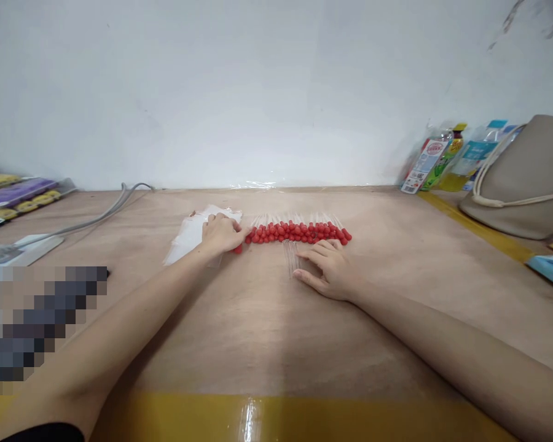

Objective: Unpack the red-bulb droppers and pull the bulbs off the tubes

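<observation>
A row of small red-headed pieces (299, 231) with thin pale stems lies across the middle of the table, stems toward the wall. My left hand (221, 233) is at the row's left end, over a stack of clear plastic bags (184, 239). Its fingers are bent together, and a bit of red shows beneath them; what they grip is hidden. Just in front of the row lies a small bundle of thin clear stems (290, 259). Beside it, my right hand (329, 270) rests low on the table, fingers stretched and thumb apart, fingertips close to the bundle.
Drink bottles (477, 153) and a carton (424, 164) stand at the back right beside a grey-beige bag (525, 172). On the left are a grey cable (105, 212), a white power strip (32, 248) and packaged yellow and purple items (21, 195). Yellow tape (188, 414) runs along the front edge.
</observation>
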{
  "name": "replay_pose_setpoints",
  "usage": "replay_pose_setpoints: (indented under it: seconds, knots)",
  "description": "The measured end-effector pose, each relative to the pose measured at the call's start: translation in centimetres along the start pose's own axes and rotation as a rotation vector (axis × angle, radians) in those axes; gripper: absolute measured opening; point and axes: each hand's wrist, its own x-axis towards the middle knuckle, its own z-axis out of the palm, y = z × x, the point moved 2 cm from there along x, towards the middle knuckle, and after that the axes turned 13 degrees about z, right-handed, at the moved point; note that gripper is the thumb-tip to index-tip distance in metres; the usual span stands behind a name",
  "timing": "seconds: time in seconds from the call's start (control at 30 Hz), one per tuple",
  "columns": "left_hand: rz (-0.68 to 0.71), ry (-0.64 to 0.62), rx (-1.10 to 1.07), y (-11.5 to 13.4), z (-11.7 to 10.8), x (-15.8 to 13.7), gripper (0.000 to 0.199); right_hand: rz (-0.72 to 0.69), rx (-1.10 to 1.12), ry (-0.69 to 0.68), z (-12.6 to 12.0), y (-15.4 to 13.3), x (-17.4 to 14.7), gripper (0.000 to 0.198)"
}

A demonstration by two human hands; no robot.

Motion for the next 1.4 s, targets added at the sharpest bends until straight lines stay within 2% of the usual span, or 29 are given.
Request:
replay_pose_setpoints:
  seconds: [0.13, 0.27, 0.37, 0.43, 0.53, 0.6, 0.73, 0.87, 1.07, 1.23, 1.4]
  knots:
    - [-0.012, 0.017, -0.041, -0.4, 0.5, 0.7, 0.034, 0.008, 0.008, 0.012, 0.0, 0.0, 0.0, 0.034]
    - [-0.018, 0.176, -0.100, -0.5, -0.4, 0.4, 0.031, 0.027, 0.034, 0.039, -0.1, 0.1, 0.1, 0.033]
    - [0.154, 0.385, -0.139, 0.7, -1.9, -1.2, 0.028, 0.051, 0.060, 0.098, -0.1, 0.2, 0.1, 0.037]
    - [0.344, 0.431, -0.182, 2.1, -2.4, -3.0, 0.025, 0.085, 0.074, 0.157, -0.1, 0.3, 0.1, 0.045]
    - [0.588, 0.269, -0.280, 4.3, -1.8, -5.6, 0.019, 0.132, 0.097, 0.237, -0.2, 0.5, 0.1, 0.059]
    - [0.668, 0.207, -0.329, 5.4, -0.9, -6.9, 0.018, 0.116, 0.099, 0.235, -0.2, 0.6, 0.1, 0.063]
    - [0.690, 0.234, -0.426, 6.0, 0.5, -7.9, 0.016, -0.013, 0.060, 0.119, 0.0, 0.3, 0.1, 0.051]
    - [0.679, 0.286, -0.473, 5.5, 0.9, -7.9, 0.012, -0.065, 0.034, 0.049, 0.1, 0.2, 0.1, 0.038]
    - [0.710, 0.288, -0.493, 5.5, 0.9, -8.0, 0.010, -0.117, 0.056, 0.066, 0.5, 0.4, 0.0, 0.022]
    - [0.774, 0.250, -0.368, 6.7, 0.7, -7.5, 0.034, -0.145, 0.052, 0.097, 0.4, 0.0, -0.2, 0.019]
    - [0.844, 0.203, -0.309, 7.5, 1.1, -7.2, 0.019, -0.171, 0.048, 0.104, 0.5, -0.2, -0.2, 0.018]
